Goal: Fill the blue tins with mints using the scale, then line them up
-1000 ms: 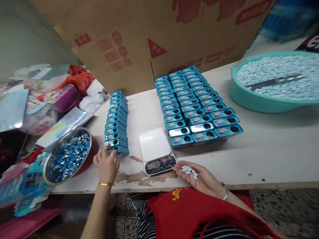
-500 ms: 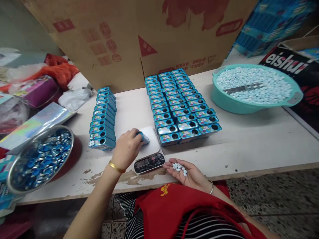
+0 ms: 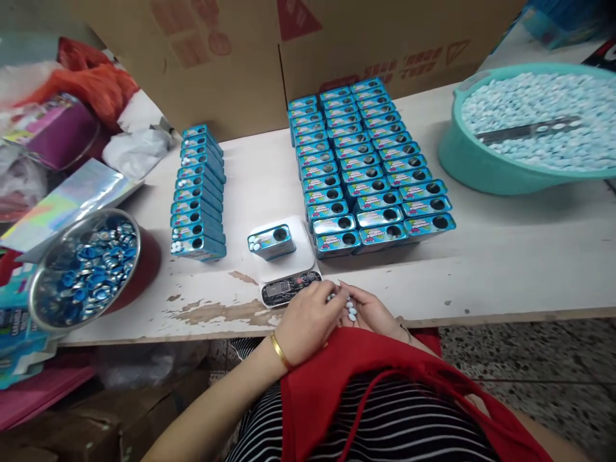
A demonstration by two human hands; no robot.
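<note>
Small pale blue candies (image 3: 351, 312) lie in the cupped palm of my right hand (image 3: 373, 314), low at the table's front edge. Over that palm comes my left hand (image 3: 310, 317), its fingers bent together among the candies; whatever its fingertips pinch is hidden. Just beyond my hands is a small digital scale (image 3: 287, 290) with a white platform. On it a blue candy tin (image 3: 272, 242) stands upright by itself, a few candies on its left top end and a dark round opening at the right.
Rows of open tins (image 3: 380, 199) stand right of the scale, and a single row of tins (image 3: 197, 218) left of it. A metal bowl (image 3: 137, 256) holds blue-and-silver caps. A turquoise basin (image 3: 481, 163) of candies contains a flat metal tool. Behind stands a cardboard box (image 3: 240, 83).
My left hand has let go of the tin on the scale and moved right and toward me, onto the candies in my right palm. The view has tilted down.
</note>
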